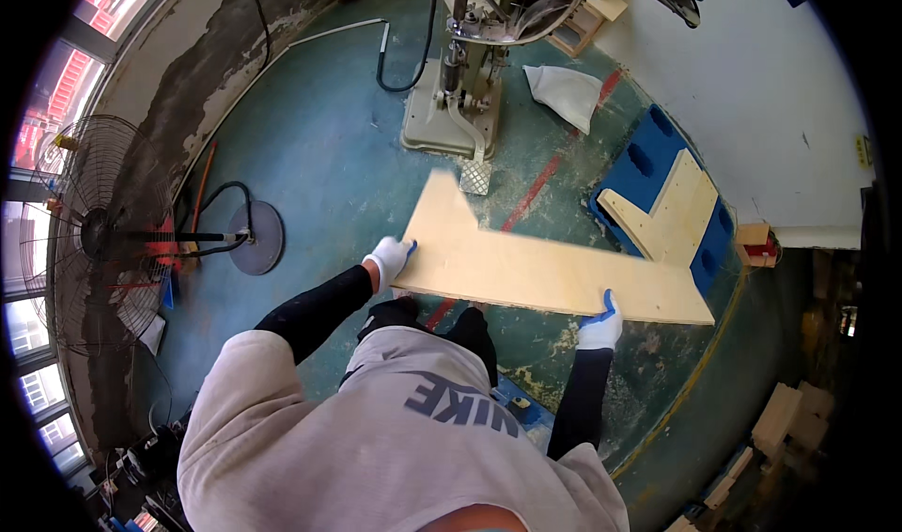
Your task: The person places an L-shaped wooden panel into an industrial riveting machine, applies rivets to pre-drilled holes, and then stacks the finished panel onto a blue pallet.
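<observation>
Left hand (391, 258), right hand (601, 326), both gloved, holding plywood panel (526, 272)

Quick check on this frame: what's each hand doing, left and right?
Left hand: closed, holding the pale wooden board near its left end.
Right hand: closed, holding the same board's near edge, toward its right end.

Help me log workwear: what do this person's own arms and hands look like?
The left hand and right hand wear white gloves with blue on the digits. Close-fitting black sleeves emerge from loose, pale beige shirt sleeves.
</observation>
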### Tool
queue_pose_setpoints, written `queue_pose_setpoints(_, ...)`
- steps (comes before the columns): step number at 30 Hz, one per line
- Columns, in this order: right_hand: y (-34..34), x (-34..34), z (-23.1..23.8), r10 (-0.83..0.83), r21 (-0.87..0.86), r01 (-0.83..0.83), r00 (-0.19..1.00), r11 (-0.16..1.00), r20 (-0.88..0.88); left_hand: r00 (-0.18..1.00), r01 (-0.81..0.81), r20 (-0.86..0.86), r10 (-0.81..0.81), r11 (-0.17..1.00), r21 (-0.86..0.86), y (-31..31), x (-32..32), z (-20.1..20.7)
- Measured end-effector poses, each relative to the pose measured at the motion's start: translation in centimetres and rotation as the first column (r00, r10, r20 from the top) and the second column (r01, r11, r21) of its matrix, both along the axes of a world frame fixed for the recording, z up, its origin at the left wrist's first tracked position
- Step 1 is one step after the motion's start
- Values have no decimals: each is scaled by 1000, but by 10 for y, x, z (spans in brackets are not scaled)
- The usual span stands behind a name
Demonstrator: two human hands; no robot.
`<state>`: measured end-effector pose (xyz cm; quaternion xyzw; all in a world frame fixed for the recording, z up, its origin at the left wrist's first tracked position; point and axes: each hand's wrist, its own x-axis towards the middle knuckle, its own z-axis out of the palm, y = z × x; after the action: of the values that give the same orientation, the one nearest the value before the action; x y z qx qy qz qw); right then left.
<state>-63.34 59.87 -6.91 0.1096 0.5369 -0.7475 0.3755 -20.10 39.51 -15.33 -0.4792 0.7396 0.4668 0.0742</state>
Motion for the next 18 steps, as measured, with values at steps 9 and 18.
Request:
queue_pose_setpoints(9,17,71,68,146,-104,-168,970,980,-193,620,-661,-386,683,720,212,28,39,98)
queue_pose_setpoints(18,58,114,91,128,-274,-165,981,948,-148,521,-689,-669,530,724,37,78,69,184)
